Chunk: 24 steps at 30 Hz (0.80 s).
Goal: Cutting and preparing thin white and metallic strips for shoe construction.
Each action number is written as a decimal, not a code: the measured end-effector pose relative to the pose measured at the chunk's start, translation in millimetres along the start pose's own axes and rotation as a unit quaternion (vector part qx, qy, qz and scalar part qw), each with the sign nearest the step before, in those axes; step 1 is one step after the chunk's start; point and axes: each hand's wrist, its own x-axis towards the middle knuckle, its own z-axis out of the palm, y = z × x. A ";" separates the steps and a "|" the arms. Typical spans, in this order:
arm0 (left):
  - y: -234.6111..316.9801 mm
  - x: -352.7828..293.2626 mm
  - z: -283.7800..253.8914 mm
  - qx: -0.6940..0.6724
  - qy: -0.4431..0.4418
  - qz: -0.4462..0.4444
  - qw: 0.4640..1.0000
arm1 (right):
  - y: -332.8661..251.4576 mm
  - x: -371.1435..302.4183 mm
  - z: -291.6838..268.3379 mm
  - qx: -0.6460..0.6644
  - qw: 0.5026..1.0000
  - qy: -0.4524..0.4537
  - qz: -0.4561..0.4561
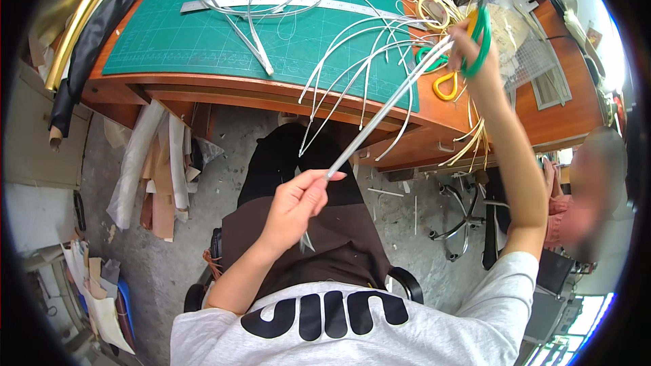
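Note:
My left hand (298, 205) is closed round a bundle of thin grey-white strips (376, 118), held over my lap in front of the table. Short tail ends of the bundle stick out below the fist. From there the bundle slants up to the right, reaching my right hand (470, 54). That hand is closed on scissors with green handles (483, 39), their blades pointing up and away. Whether its fingers also pinch the strips' upper end, I cannot tell. Several loose white strips (332, 61) arch from near that end over the table's front edge.
On the green cutting mat (156, 44) lie a steel ruler (305, 3) and coiled grey strips (230, 24). Yellow handles (445, 87) and cream strips (478, 139) sit at the table's right. Rolled material (88, 20) leans at left. Another person (569, 210) is at far right, beside a wheeled chair base (458, 224).

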 end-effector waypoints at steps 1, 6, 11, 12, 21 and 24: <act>-4.2 0.6 -7.4 -0.006 0.011 -0.002 1.000 | 6.4 23.4 -14.6 -0.028 0.999 0.025 -0.004; -10.6 18.5 -12.7 -0.017 0.014 -0.018 1.000 | 39.5 127.8 -82.1 0.007 0.996 0.088 -0.016; 27.3 48.7 14.2 -0.039 0.021 -0.003 0.999 | 33.3 131.0 -53.7 -0.135 0.981 0.121 0.071; 29.2 50.3 7.1 0.033 0.018 -0.012 0.999 | 35.3 118.5 -53.3 -0.142 0.982 0.096 0.076; 70.2 140.3 -14.0 0.600 0.158 0.321 0.716 | 55.1 -75.6 -3.5 -0.010 0.973 -0.108 0.203; 35.8 182.7 3.7 0.701 0.135 0.326 0.619 | 42.4 -97.6 -14.2 0.098 0.968 -0.078 0.218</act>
